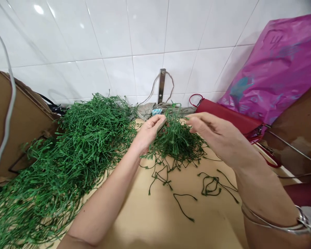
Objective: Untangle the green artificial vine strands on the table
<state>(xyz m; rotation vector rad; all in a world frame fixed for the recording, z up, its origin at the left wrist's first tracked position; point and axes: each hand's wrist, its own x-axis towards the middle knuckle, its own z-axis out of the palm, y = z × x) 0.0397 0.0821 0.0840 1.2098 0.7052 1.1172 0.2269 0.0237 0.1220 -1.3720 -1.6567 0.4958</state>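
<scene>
My left hand (150,132) is closed, thumb pressed over the fingers, around a bunch of green plastic-looking sprigs (174,128). The sprigs are a little blurred and fan out to the right of the thumb. To their right is my right hand (217,136), its fingers bent together towards the sprigs; whatever its fingertips pinch is hidden. Below and behind the hands lies a heap of dark green strings (189,147) with knotted ends. A few loose strings (211,185) are spread on the tabletop (150,218) in front.
A large heap of green sprigs (93,135) covers the left side. Cardboard boxes (23,128) stand at both sides. A red handbag (222,114) and a pink plastic bag (280,65) are at the right. A metal bracket (162,86) is fixed to the tiled wall (147,34).
</scene>
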